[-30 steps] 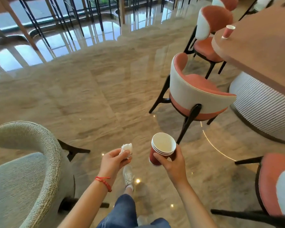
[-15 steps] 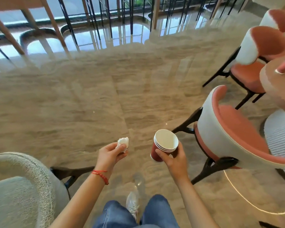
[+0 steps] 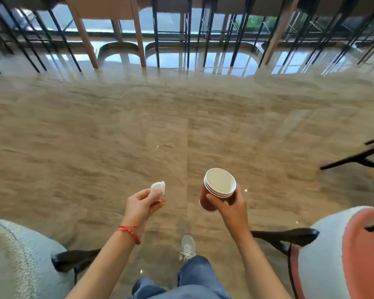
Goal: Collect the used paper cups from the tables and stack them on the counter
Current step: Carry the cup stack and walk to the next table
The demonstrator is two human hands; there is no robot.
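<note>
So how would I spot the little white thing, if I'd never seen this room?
Start at the grey armchair, bottom left. The left hand, above a red string bracelet, pinches it: a crumpled white napkin, unlike the red cups opposite.

No readable text that I can find, no lettering or logo on the plain red paper cups with white insides [image 3: 216,190], none on the crumpled white napkin [image 3: 158,188]

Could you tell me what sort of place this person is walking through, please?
Probably a café or lounge seating area: a polished stone-look floor, upholstered tub chairs, one grey boucle and one white-and-coral, and black-legged stools along the window. The right hand carries nested red paper cups.
</note>
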